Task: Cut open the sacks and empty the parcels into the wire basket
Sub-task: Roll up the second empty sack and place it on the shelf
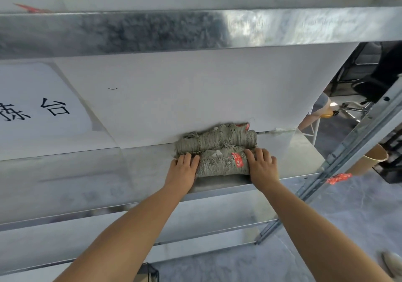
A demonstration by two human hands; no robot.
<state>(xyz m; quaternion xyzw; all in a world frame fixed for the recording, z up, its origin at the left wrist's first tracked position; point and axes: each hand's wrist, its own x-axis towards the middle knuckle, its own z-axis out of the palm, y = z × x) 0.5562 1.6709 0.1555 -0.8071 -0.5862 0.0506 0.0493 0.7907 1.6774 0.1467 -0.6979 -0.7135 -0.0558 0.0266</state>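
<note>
Sacking in coarse grey-green weave, folded into a sack bundle (217,142) of two thick rolls, lies on the metal shelf (130,173) toward its right end. The back roll touches the white board (195,85) standing along the shelf's rear. The front roll sits just short of the front edge and carries a small red label (237,159); the cloth is frayed and holed in places.

The person leans in with both bare arms. The left hand (185,166) rests on the left end of the front roll and the right hand (262,164) on its right end. On both hands the fingers lie fairly straight across the weave, pressing down and not clutching it.

To the left, a paper sign (32,107) with black characters is stuck on the board. A broad galvanised beam (152,31) runs across above. Past the shelf's right corner, a red scrap (338,178) clings to the slanting frame upright (356,142), and a brown paper cup (367,162) sits just beyond it.
</note>
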